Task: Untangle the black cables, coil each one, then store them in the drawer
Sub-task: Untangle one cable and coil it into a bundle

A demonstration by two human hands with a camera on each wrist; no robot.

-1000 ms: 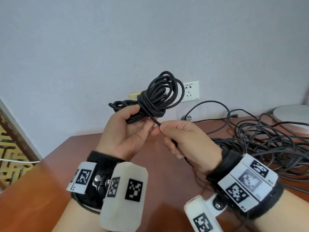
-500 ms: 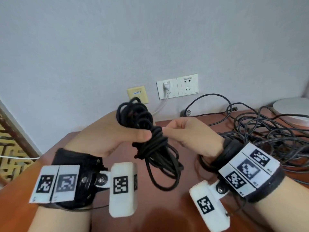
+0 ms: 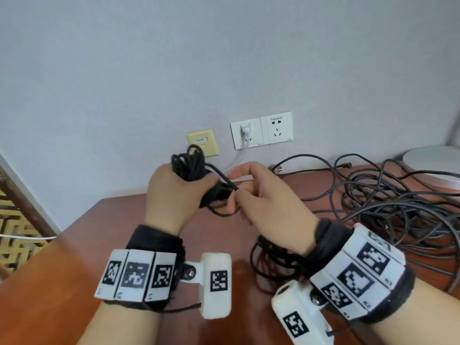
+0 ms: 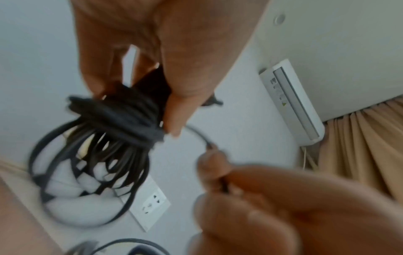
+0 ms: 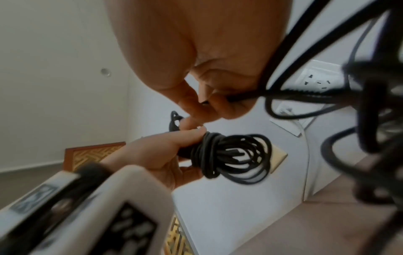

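Black cable, wound into a tight coiled bundle, sits in the left hand, which is held up above the near-left part of the brown table with its fingers curled round the waist of the bundle. In the right-wrist view the loops fan out to the right of that fist, so the bundle's long axis runs roughly left to right, across the grip. From the wrapped waist one loose strand, the free tail, leads to the right and slightly nearer, straight into the right hand, whose thumb and forefinger pinch it; the other fingers of that hand are loosely bent beneath. The two hands almost touch, with only a short stretch of tail spanning the gap. That, in my judgement, is what the next move depends on: the tail lies to the right of the bundle and crosswise to its loops, so the right hand is the one placed to carry it round or tuck it under the wraps while the left simply holds firm. Farther right and well apart, a tangle of black cables lies spread on the table, not yet coiled. No drawer shows in any view, so I cannot tell which way storage lies.
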